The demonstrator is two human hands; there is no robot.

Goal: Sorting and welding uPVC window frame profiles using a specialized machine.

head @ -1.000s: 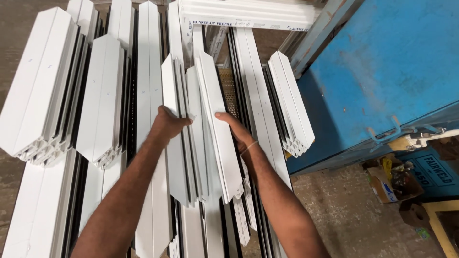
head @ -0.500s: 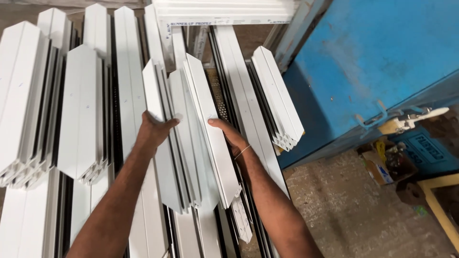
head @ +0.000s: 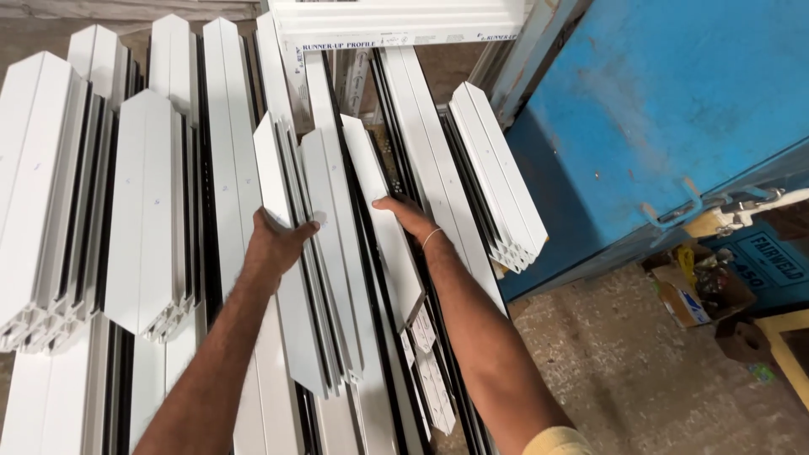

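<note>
Even indoor light, bright on the white surfaces, with sharp focus in the middle.

The white window profiles [head: 152,211] were close to overexposed, with little surface detail left, and the dark gaps between them were deep black. The blue metal cabinet [head: 666,109] showed a soft sheen. Shadows were weak and diffuse. The straight lines bent slightly near the edges.

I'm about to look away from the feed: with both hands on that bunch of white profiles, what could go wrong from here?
1. The left hand and right hand grip the white profile bundle only from its sides; loose pieces might slide apart.
2. The mitred tips look pointed and could nick fingers.
3. The short stack leans close by the blue cabinet; a swing might knock it.
</note>
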